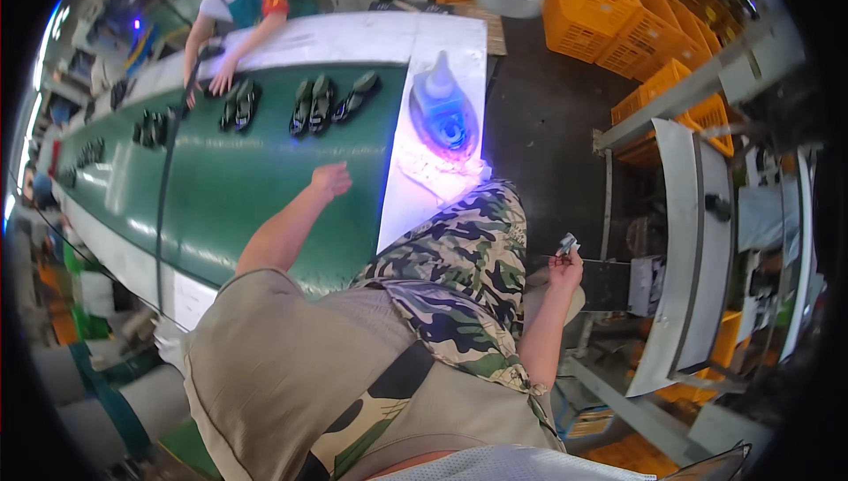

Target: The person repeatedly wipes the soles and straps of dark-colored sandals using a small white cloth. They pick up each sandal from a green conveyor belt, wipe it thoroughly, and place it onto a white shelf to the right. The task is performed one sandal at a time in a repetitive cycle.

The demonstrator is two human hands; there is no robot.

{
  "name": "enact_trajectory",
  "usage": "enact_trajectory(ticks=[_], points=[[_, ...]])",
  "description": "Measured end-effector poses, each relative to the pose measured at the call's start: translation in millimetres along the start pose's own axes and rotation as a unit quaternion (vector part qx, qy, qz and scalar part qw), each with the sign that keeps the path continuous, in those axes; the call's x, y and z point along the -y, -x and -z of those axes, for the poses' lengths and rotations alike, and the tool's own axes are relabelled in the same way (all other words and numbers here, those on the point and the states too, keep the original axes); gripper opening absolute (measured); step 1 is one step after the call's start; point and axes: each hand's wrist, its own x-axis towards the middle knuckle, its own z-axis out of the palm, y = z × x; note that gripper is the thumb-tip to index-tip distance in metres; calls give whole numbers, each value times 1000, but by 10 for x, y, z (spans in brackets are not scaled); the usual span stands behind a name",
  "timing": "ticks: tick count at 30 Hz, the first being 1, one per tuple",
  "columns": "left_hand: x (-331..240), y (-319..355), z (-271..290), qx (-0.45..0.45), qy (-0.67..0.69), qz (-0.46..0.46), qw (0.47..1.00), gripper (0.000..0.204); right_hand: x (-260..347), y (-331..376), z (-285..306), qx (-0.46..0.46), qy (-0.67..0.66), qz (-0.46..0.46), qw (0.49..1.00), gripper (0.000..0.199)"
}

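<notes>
My left hand [331, 181] hovers over the green conveyor belt [265, 189], its fingers curled in and nothing showing between them. Out to the right, beside my camouflage apron [477, 242], my right hand [567, 271] pinches a small silver-grey piece [568, 243] whose kind is too small to make out. Dark shoes [311, 106] lie in groups along the belt's far side. On the white ledge at the belt's end, a pale squeeze bottle [439, 82] with a pointed nozzle stands by a blue, rounded holder [449, 128], lit violet. A crumpled pale cloth [442, 172] lies nearer me.
Across the belt a co-worker [243, 4] in a green apron reaches toward the shoes. Orange crates [592, 13] are stacked at the far right. A metal frame [680, 260] with a white panel stands on my right. A dark upright rod [163, 207] crosses the belt's left part.
</notes>
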Motion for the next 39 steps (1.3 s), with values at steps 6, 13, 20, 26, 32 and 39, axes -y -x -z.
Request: enact_trajectory(ticks=[6, 13, 20, 26, 32, 39], points=[[-344, -561, -844, 79, 340, 40, 936, 87, 520, 266, -466, 15, 83, 48, 995, 12], [-1190, -1248, -1266, 29, 451, 9, 892, 105, 632, 492, -282, -10, 73, 53, 996, 16], [-1505, -1581, -1380, -108, 507, 72, 852, 85, 740, 495, -49, -75, 106, 44, 991, 16], [-1279, -1780, -1383, -139, 533, -17, 835, 45, 805, 446, -468, -49, 106, 59, 991, 9], [-733, -1384, -880, 123, 529, -96, 834, 29, 611, 288, -1022, 10, 132, 67, 989, 11], [-957, 233, -801, 309, 437, -140, 833, 42, 463, 290, -1683, 90, 120, 58, 987, 8]])
